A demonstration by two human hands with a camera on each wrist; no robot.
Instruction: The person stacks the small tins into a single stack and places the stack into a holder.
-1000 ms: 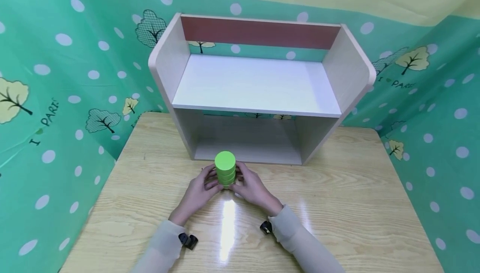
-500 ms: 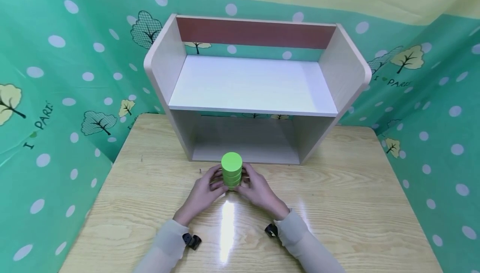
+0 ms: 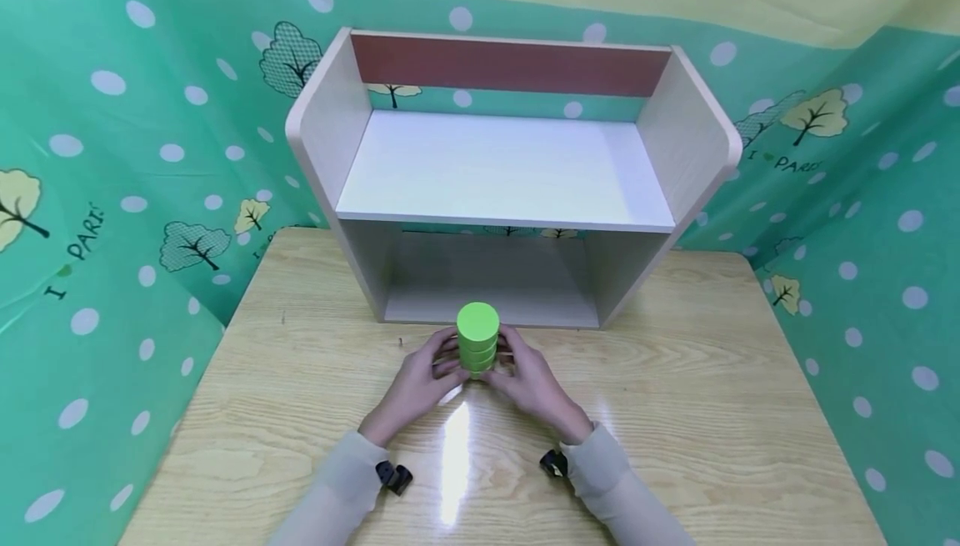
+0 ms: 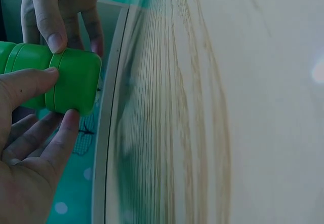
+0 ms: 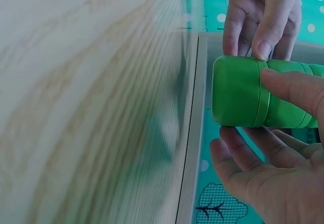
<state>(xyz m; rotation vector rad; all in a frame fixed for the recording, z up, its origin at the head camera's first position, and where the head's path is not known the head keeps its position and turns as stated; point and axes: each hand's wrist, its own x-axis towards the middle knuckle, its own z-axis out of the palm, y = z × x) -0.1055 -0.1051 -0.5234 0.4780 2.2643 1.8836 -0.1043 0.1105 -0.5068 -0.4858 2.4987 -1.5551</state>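
Observation:
A tall green cylinder [image 3: 477, 342] with a flat top and ring-like seams along its side stands upright between my hands, in front of the shelf unit. From the left, my left hand [image 3: 417, 379] grips it with thumb and fingers. My right hand [image 3: 536, 379] holds it from the right in the same way. The left wrist view shows the rounded lower end of the green cylinder [image 4: 76, 79], with fingertips of both hands against it. In the right wrist view this end of the green cylinder [image 5: 238, 92] appears raised off the table.
Behind the hands stands a two-level shelf unit [image 3: 506, 167] with pale side panels and a brown back strip [image 3: 510, 62]. It rests on a light wood table [image 3: 675, 413]. Green dotted cloth [image 3: 112, 279] hangs around the back and sides.
Both hands and the green cylinder have shifted to the right together along the shelf's front. The grip looks the same. The head view has also turned slightly.

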